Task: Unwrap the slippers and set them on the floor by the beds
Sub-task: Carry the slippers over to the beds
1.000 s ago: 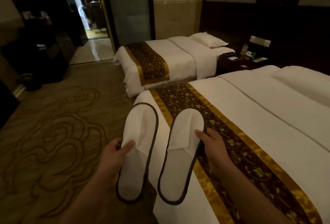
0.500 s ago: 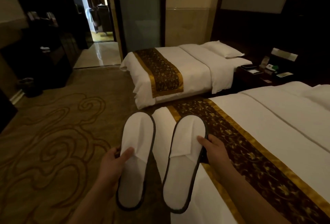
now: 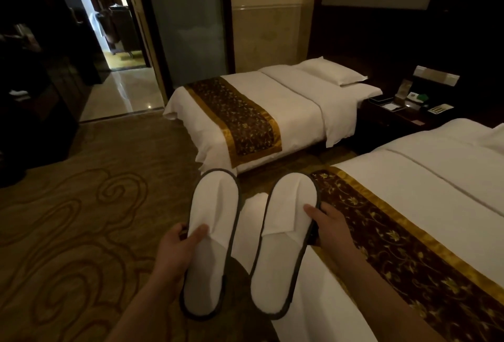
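I hold two flat white slippers with dark trim, side by side, toes pointing away from me, above the foot corner of the near bed. My left hand (image 3: 178, 249) grips the left slipper (image 3: 211, 235) at its outer edge, thumb on top. My right hand (image 3: 331, 228) grips the right slipper (image 3: 283, 235) at its outer edge, thumb on the upper. No wrapping shows on either slipper. The near bed (image 3: 425, 205) lies to my right, the far bed (image 3: 294, 107) beyond it.
Patterned brown carpet (image 3: 81, 205) spreads to the left and between the beds. A dark nightstand (image 3: 395, 115) with small items stands between the bed heads. A dark cabinet (image 3: 32, 112) lines the left wall, beside an open doorway (image 3: 120, 42) with a shiny floor.
The view has swung left and forward along the near bed's foot, so the far bed looks closer. Both slippers stay in my hands, now over the bed corner and carpet.
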